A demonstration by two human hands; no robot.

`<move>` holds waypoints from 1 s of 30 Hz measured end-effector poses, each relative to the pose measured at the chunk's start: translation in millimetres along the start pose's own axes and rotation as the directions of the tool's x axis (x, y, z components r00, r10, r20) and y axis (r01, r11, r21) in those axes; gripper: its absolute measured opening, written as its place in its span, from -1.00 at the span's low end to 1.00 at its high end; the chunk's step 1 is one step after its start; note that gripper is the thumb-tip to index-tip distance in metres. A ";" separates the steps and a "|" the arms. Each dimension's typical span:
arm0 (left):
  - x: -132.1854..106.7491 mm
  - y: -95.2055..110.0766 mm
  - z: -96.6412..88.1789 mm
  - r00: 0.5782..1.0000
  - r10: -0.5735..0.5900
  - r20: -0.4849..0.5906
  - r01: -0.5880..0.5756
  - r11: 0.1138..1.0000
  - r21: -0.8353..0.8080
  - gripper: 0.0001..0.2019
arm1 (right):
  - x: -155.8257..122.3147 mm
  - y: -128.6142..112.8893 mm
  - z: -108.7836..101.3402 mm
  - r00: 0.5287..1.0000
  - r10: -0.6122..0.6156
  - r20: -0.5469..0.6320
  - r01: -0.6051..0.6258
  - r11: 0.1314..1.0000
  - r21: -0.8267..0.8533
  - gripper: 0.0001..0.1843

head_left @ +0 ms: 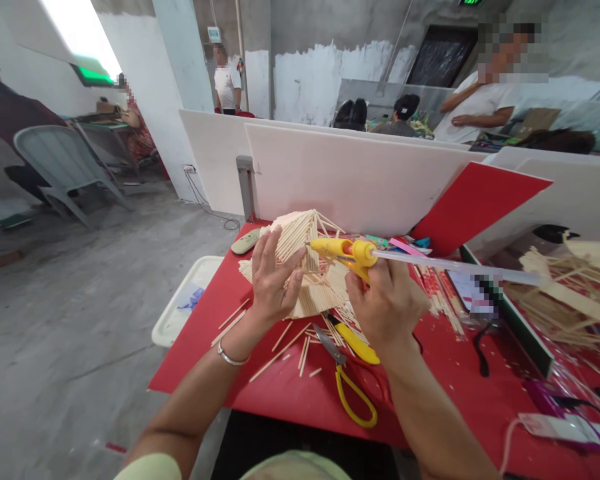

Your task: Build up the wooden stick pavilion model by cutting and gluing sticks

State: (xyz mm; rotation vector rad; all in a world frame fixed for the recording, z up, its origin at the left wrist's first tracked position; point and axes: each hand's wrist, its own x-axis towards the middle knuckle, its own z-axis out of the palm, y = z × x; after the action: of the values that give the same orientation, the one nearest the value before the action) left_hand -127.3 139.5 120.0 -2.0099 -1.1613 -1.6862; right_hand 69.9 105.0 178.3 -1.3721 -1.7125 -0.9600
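Observation:
My left hand [273, 280] presses with spread fingers against a small house-like model built of thin wooden sticks [300, 240] on a red tabletop [280, 393]. My right hand [385, 303] grips a yellow hot-glue gun [345, 253] with a clear glue stick [455, 267] jutting out of its back to the right. The gun's nozzle points left and touches the model's roof edge. Loose sticks [285, 343] lie on the table between my hands. A silver bracelet [230, 357] circles my left wrist.
Yellow-handled scissors [347, 380] and a yellow knife [355, 343] lie below my right hand. White partition boards [350, 173] and a red sheet [475, 200] stand behind. A white tray [180, 307] sits at the table's left. More stick models [570, 287], cables and several other people are around.

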 end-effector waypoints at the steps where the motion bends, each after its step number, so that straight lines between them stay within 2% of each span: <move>1: -0.7 0.2 -0.3 1.000 0.004 -0.002 -0.004 1.000 0.006 -0.67 | -0.2 0.6 -0.6 1.000 -0.004 -0.011 0.003 1.000 -0.013 -0.69; 7: -2.8 0.6 -0.9 1.000 0.017 -0.021 -0.017 1.000 0.012 -0.65 | -0.8 -0.2 -4.2 1.000 -0.026 -0.001 0.026 0.999 -0.030 -0.79; 17: -0.8 -1.7 2.2 1.000 0.020 -0.019 -0.020 1.000 0.017 -0.66 | 0.6 -3.4 -2.4 0.998 -0.027 0.055 0.028 0.999 -0.019 -0.78; 23: 1.0 0.8 0.2 1.000 0.009 0.001 -0.009 0.999 0.041 -0.66 | -0.3 0.3 -1.7 0.998 -0.035 -0.055 0.031 0.997 -0.065 -0.77; 30: 2.5 7.2 -1.0 0.999 -0.050 0.009 0.050 0.999 0.003 -0.70 | -5.0 1.0 -0.4 1.000 -0.020 -0.010 0.020 0.999 -0.050 -0.80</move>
State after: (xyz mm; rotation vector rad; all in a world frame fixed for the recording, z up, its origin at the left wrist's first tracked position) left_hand -122.8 135.2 124.7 -2.0046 -1.2268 -1.6995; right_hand 71.7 102.7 174.1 -1.3821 -1.7078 -1.0257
